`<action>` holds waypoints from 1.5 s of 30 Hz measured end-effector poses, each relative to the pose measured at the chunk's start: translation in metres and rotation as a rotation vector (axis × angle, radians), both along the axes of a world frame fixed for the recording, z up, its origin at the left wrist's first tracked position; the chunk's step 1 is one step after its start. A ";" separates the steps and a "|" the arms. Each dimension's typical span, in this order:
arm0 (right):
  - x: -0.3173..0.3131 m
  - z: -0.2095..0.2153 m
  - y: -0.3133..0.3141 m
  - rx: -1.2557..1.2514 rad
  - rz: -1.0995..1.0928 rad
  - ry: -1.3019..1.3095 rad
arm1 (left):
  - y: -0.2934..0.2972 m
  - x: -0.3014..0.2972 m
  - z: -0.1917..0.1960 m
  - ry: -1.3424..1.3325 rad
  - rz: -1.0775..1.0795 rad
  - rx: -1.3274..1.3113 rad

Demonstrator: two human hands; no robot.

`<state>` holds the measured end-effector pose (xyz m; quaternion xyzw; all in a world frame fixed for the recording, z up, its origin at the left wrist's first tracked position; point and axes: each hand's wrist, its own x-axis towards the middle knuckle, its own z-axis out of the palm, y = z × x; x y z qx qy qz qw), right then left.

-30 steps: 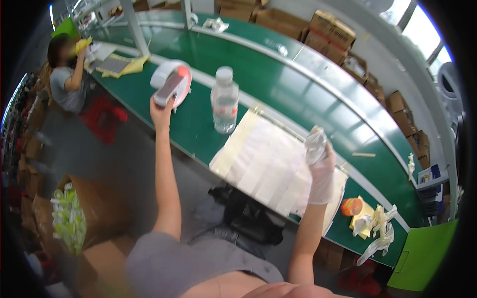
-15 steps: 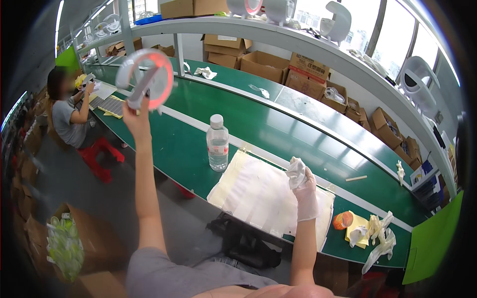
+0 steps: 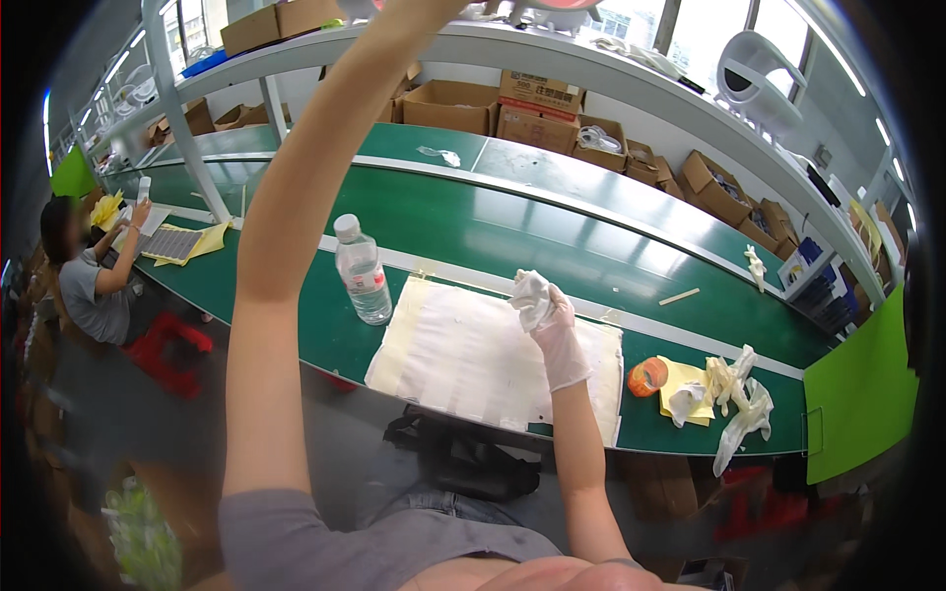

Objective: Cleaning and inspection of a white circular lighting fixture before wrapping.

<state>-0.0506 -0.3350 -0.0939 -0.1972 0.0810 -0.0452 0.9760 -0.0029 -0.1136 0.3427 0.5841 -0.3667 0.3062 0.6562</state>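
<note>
My left arm reaches up to the shelf, and my left hand is mostly cut off by the upper edge. Right beside it, a white ring-shaped device with a pink inner ring shows only its lower part, at the shelf's height; the fingers are out of sight. My right hand, in a thin white glove, is closed around a crumpled white cloth. It hovers over the right part of a pale cloth mat on the green bench. A clear water bottle with a white cap stands left of the mat.
Right of the mat lie an orange roll, yellow cloths and loose gloves. A white shelf spans the bench; cardboard boxes line the back. At far left a co-worker sits by a red stool.
My left hand has swung up and right from above the bench to the shelf, taking the ring-shaped device along. The view has turned right. My right hand still grips the cloth.
</note>
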 end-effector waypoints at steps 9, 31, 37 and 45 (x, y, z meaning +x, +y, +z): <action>0.000 0.011 0.011 0.089 -0.022 0.029 | -0.102 0.042 0.014 -0.066 0.256 0.296; -0.006 0.015 0.006 0.045 -0.008 -0.091 | -0.153 0.045 -0.006 -0.294 0.515 0.244; 0.000 0.006 0.005 0.055 -0.023 -0.089 | -0.173 0.051 0.001 -0.130 0.337 0.366; -0.007 0.016 0.004 0.029 -0.020 -0.081 | -0.180 0.052 0.009 -0.461 0.582 0.404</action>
